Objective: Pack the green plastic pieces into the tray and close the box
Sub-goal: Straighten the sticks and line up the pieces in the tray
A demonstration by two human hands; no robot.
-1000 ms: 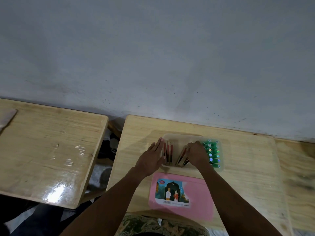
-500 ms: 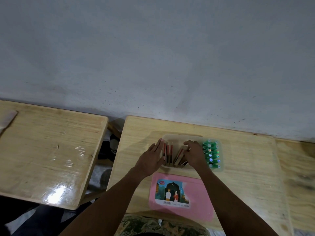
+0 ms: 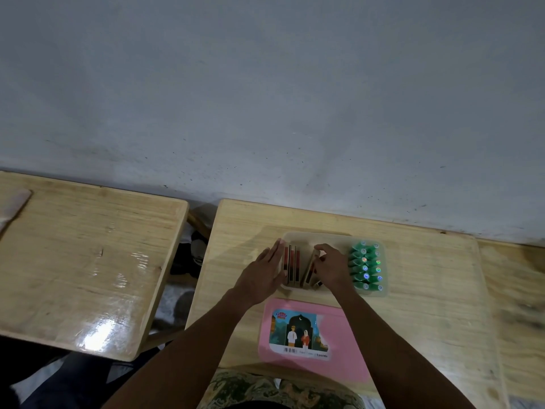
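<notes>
A pale translucent tray [image 3: 318,238] lies on the wooden table [image 3: 427,290]. Two rows of green plastic pieces [image 3: 365,265] fill its right end. Several thin wooden slabs with red faces [image 3: 292,265] stand on edge in its left part. My left hand [image 3: 261,278] lies flat, fingers straight, against the tray's left wall beside the upright slabs. My right hand [image 3: 330,267] has its fingers curled on leaning slabs [image 3: 311,268] in the tray's middle. The pink lid [image 3: 339,335] with a picture label lies flat just in front of the tray.
A second wooden table [image 3: 88,261] stands to the left, across a narrow gap showing dark things on the floor. A grey wall [image 3: 265,98] rises right behind both tables. More wood surface [image 3: 516,290] extends at the right.
My right hand has shifted left, away from the green pieces, onto the leaning slabs. The left hand has barely moved.
</notes>
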